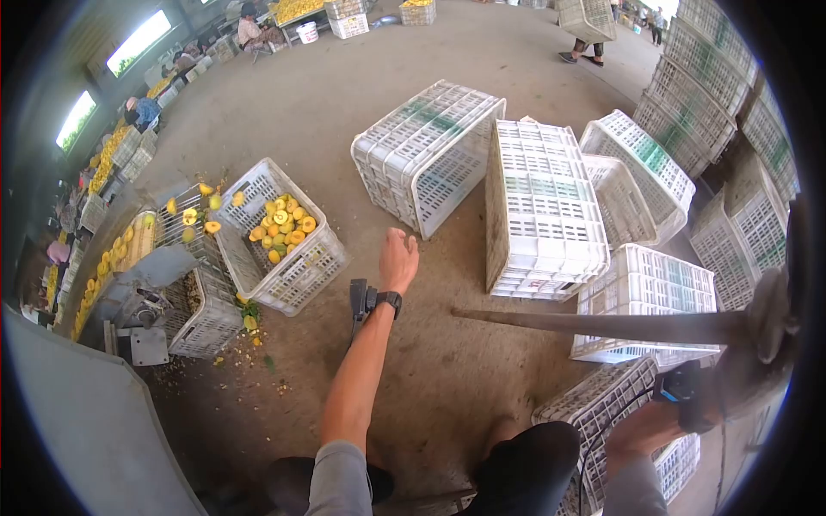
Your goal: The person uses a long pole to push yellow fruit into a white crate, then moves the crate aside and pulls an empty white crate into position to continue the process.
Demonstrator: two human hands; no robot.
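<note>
Our left hand point(398, 258) reaches out empty, fingers loosely apart, toward the tipped white crate point(428, 155), just short of it. Our right hand point(641, 430), well nearer us, seems to rest on another crate point(602, 400); its grip we cannot tell.

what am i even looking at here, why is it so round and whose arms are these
It is one picture from a camera worn on a person's head, looking down through a wide lens, which bends the edges. The arms are that person's own. The left hand reaches out empty, fingers loose, toward a white plastic crate lying on its side on the concrete floor. The right hand rests on another crate's rim at lower right; whether it grips is unclear. To the left, a tilted crate holds cut yellow fruit. Other people work in the background.
</note>
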